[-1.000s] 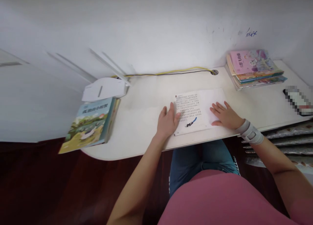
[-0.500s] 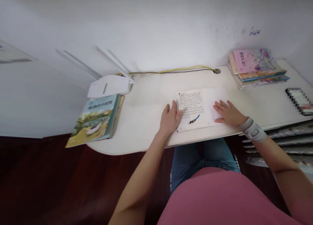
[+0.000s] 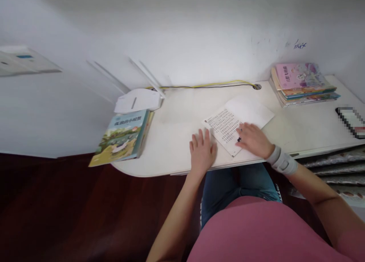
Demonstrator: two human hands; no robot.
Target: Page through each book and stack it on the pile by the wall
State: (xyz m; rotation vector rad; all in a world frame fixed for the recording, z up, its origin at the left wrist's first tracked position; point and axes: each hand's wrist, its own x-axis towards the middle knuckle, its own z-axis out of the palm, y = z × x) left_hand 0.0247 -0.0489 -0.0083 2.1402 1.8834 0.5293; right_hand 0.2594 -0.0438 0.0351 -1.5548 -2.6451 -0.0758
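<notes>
An open book (image 3: 221, 123) lies turned at a slant on the white desk (image 3: 173, 133), one page printed with lines of text and the other mostly blank. Over its lower right part rests my right hand (image 3: 254, 140), fingers stretched out, hiding some of the picture at the page's foot. A grey band (image 3: 282, 160) is wrapped around that wrist. My left hand (image 3: 202, 151) lies flat on the desk, fingers spread, just left of the book's near corner. It holds nothing.
On the left, picture books (image 3: 122, 136) overhang the desk's rounded end, in front of a white router (image 3: 138, 100) with antennas. A stack of books (image 3: 303, 83) sits at the back right, near a phone (image 3: 352, 121). Yellow and black cables run along the wall into a hole (image 3: 257, 86).
The book has turned from nearly square to slanted. My right hand has moved left across it, onto the lower part of the pages. My left hand has come off the book's left edge.
</notes>
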